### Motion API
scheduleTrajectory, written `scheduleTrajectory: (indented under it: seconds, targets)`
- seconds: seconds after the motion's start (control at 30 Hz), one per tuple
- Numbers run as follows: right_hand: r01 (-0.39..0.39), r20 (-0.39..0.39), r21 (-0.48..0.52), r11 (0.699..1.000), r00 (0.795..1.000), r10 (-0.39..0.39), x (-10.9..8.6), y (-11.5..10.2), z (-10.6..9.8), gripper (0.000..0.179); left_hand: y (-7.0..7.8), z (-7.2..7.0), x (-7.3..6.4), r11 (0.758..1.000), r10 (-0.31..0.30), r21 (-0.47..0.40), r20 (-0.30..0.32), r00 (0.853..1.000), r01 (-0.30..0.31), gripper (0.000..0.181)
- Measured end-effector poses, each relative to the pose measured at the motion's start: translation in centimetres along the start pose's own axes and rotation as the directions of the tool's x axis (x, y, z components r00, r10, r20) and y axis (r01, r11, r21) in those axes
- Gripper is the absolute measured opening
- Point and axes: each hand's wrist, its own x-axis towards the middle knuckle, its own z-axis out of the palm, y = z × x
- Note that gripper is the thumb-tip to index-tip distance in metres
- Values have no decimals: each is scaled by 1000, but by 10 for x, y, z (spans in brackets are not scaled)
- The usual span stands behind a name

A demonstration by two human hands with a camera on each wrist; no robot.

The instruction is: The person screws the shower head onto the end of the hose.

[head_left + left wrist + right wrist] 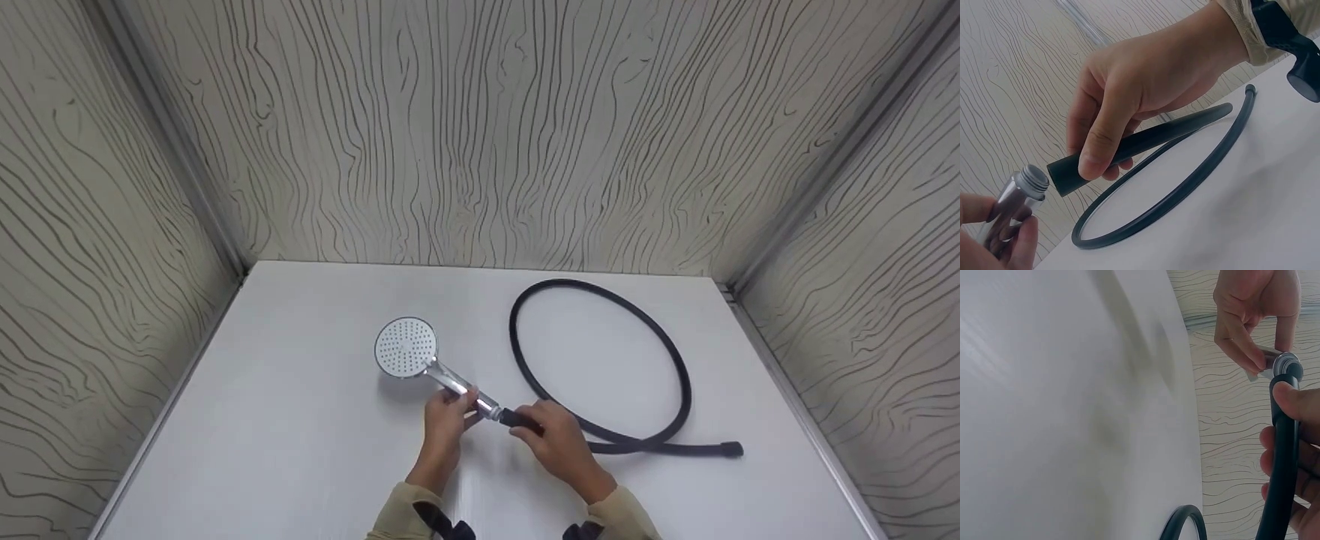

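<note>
A chrome shower head (406, 347) with a round white spray face is tilted up above the table. My left hand (447, 420) grips its handle (454, 381) between thumb and fingers. The handle's threaded end (1035, 177) shows in the left wrist view, facing the hose. Near one end, my right hand (559, 442) pinches a black shower hose (679, 360). That hose end (1064, 175) stands close beside the thread, with a small gap in the left wrist view. In the right wrist view the hose end overlaps the thread.
The hose loops over the right half of the white table (300, 420), its other end (731, 449) lying at the right. Wood-grain patterned panels (480, 135) rise behind and on both sides, with grey metal strips (172, 142) at the corners.
</note>
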Motion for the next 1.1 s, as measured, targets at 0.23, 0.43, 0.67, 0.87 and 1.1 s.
scheduleTrajectory:
  seconds: [0.23,0.43,0.67,0.87,1.1]
  targets:
    - [-4,3,0,1000,1000,4,2,0,2,12,0,0,0,1000,-2,1,-8,1000,2,39]
    - [-5,10,2,1000,1000,5,3,-1,2,12,1,0,1,1000,-7,-18,-2,1000,7,40]
    - [-19,24,15,1000,1000,19,4,-3,0,10,1,1,1,999,-9,-31,-5,1000,9,42]
    - [7,7,7,1000,1000,-7,4,-5,-1,11,1,2,1,1000,13,-26,-5,1000,-13,44]
    - [-2,1,16,1000,1000,2,4,-4,1,11,0,0,0,999,17,-35,15,1000,-16,42]
